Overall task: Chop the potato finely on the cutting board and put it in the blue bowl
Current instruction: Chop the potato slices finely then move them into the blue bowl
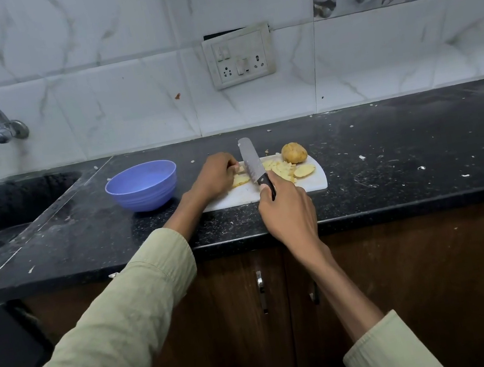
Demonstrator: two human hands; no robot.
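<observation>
- Right hand (286,208), frame centre, wrapped around black handle of steel-bladed knife (252,162); handle mostly hidden.
- Left hand (217,174) curled over pale cut potato piece (240,179) on white plastic cutting board (314,185); fingertips hidden.
- Chopped bits (280,169) mid-board; unpeeled potato chunk (294,153) at far edge.
- Blue plastic bowl (142,187) left of board; inside hard to make out.

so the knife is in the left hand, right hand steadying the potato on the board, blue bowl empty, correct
Not quite: the hands are swapped. The head view shows the right hand gripping the knife while the left hand steadies the potato on the cutting board. The blue bowl is empty.
</observation>
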